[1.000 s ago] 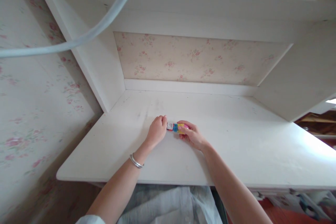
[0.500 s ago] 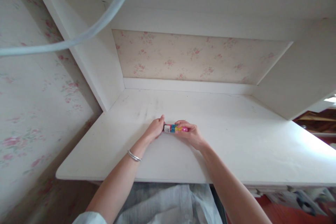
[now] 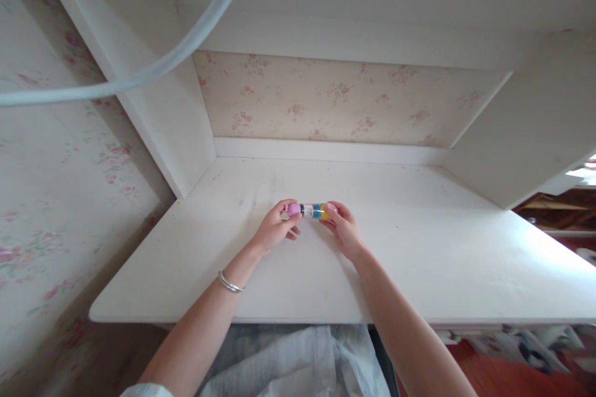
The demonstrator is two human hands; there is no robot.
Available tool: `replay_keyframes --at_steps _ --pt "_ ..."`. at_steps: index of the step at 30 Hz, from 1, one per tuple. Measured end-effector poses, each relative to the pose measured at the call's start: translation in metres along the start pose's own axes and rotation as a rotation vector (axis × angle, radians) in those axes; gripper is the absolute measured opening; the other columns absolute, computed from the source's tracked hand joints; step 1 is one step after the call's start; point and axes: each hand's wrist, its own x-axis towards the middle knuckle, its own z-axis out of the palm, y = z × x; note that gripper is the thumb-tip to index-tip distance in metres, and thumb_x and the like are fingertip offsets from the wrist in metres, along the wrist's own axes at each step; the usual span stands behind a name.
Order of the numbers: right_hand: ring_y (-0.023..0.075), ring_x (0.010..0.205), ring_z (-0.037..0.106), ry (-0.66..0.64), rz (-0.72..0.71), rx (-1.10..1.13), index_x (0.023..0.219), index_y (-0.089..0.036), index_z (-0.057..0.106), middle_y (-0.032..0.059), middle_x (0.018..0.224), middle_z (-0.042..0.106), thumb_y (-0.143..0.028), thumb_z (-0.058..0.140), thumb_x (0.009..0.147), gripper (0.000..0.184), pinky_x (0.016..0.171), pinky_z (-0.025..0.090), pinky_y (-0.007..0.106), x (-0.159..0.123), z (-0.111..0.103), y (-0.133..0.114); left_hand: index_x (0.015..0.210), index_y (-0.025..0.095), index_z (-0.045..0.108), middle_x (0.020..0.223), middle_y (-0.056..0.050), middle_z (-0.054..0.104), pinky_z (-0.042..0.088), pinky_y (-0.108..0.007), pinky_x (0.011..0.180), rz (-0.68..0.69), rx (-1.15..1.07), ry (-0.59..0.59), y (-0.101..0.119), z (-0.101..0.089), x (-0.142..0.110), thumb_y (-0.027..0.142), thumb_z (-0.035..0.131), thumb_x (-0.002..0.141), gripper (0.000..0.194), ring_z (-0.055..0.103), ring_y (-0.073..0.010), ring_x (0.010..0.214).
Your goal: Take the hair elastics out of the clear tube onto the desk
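Both my hands hold a small colourful tube (image 3: 308, 211) sideways just above the white desk top. The tube has a lilac end at the left, then a black band, a white label patch, and blue and yellow bands. My left hand (image 3: 275, 226) pinches the lilac end between thumb and forefinger, its other fingers loosely curled below. Thumb and fingers of my right hand (image 3: 343, 228) close on the yellow part and cover most of the right end. What is inside the tube cannot be made out.
The white desk (image 3: 410, 260) runs across in front of me, with a raised back strip (image 3: 326, 150). Upright side panels (image 3: 526, 130) and an overhead shelf (image 3: 354, 37) enclose it. A white cable (image 3: 186, 43) loops across the upper left, close to the camera.
Both hands and the tube have risen slightly in view. My left hand has shifted its grip, so the lilac end, hidden before, now shows between thumb and forefinger. The right hand still grips the other end.
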Motion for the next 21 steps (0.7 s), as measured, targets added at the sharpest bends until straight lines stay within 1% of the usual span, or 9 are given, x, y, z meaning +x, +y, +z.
replay_keyframes --at_steps 3,6,8,10,13,15,16,18,21 --pt "0.0162 0.092 0.060 -0.036 -0.030 0.098 0.097 -0.025 0.062 0.0001 0.097 0.062 -0.035 0.076 0.068 0.034 0.085 0.052 0.033 -0.0039 0.0014 -0.0047 0.105 0.017 0.056 0.106 -0.010 0.063 0.048 -0.021 0.042 -0.074 0.083 0.039 -0.0043 -0.0024 0.0033 0.056 0.056 0.080 0.046 0.058 -0.0078 0.048" --pt "0.0147 0.092 0.060 -0.072 -0.083 0.149 0.095 -0.026 0.063 -0.0014 0.100 0.062 -0.028 0.079 0.064 0.035 0.086 0.051 0.031 -0.0068 0.0029 -0.0086 0.095 0.011 0.060 0.085 -0.012 0.068 0.042 -0.020 0.037 -0.251 0.118 0.078 -0.0074 -0.0056 0.0084 0.070 0.038 0.082 0.064 0.055 -0.0100 0.043" --pt "0.0136 0.091 0.060 -0.061 -0.084 0.169 0.093 -0.026 0.064 -0.0021 0.101 0.063 -0.026 0.079 0.063 0.033 0.084 0.051 0.029 -0.0067 0.0029 -0.0098 0.093 0.010 0.062 0.084 -0.014 0.069 0.040 -0.020 0.036 -0.323 0.124 0.089 -0.0074 -0.0070 0.0102 0.075 0.031 0.081 0.073 0.054 -0.0105 0.042" --pt "0.0127 0.089 0.060 -0.031 -0.070 0.189 0.092 -0.025 0.065 -0.0026 0.099 0.063 -0.025 0.079 0.063 0.032 0.082 0.052 0.026 -0.0054 0.0024 -0.0097 0.100 0.011 0.061 0.098 -0.015 0.067 0.042 -0.020 0.038 -0.268 0.110 0.105 -0.0059 -0.0066 0.0096 0.074 0.033 0.081 0.072 0.059 -0.0125 0.051" --pt "0.0124 0.088 0.060 0.004 -0.053 0.221 0.091 -0.024 0.065 -0.0028 0.095 0.063 -0.025 0.080 0.063 0.032 0.082 0.052 0.026 -0.0034 0.0014 -0.0088 0.124 0.021 0.050 0.128 -0.012 0.055 0.050 -0.019 0.050 -0.037 0.045 0.098 -0.0033 -0.0031 0.0056 0.058 0.057 0.079 0.059 0.064 -0.0185 0.087" --pt "0.0127 0.088 0.061 0.020 -0.046 0.240 0.092 -0.024 0.066 -0.0027 0.093 0.063 -0.026 0.080 0.063 0.032 0.082 0.052 0.027 -0.0029 0.0008 -0.0085 0.131 0.026 0.045 0.133 -0.010 0.050 0.053 -0.020 0.059 0.071 0.039 0.044 -0.0035 -0.0005 0.0028 0.044 0.070 0.073 0.065 0.059 -0.0204 0.103" --pt "0.0129 0.088 0.061 0.027 -0.043 0.246 0.092 -0.024 0.066 -0.0026 0.092 0.063 -0.026 0.080 0.063 0.032 0.082 0.053 0.027 -0.0029 0.0006 -0.0086 0.130 0.026 0.047 0.130 -0.009 0.052 0.053 -0.020 0.060 0.092 0.062 0.025 -0.0043 0.0003 0.0020 0.039 0.073 0.071 0.065 0.058 -0.0205 0.103" --pt "0.0130 0.089 0.061 0.038 -0.042 0.254 0.094 -0.024 0.066 -0.0022 0.093 0.063 -0.025 0.080 0.063 0.033 0.082 0.053 0.027 -0.0032 0.0002 -0.0090 0.124 0.024 0.052 0.119 -0.009 0.059 0.052 -0.020 0.057 0.079 0.121 0.018 -0.0066 0.0007 0.0019 0.036 0.073 0.070 0.060 0.061 -0.0189 0.093" --pt "0.0131 0.090 0.061 0.040 -0.048 0.262 0.095 -0.024 0.067 -0.0017 0.095 0.063 -0.025 0.080 0.063 0.034 0.082 0.053 0.026 -0.0031 -0.0003 -0.0092 0.114 0.020 0.057 0.103 -0.008 0.065 0.048 -0.020 0.048 -0.009 0.169 0.050 -0.0098 -0.0018 0.0049 0.049 0.065 0.075 0.049 0.062 -0.0142 0.070"
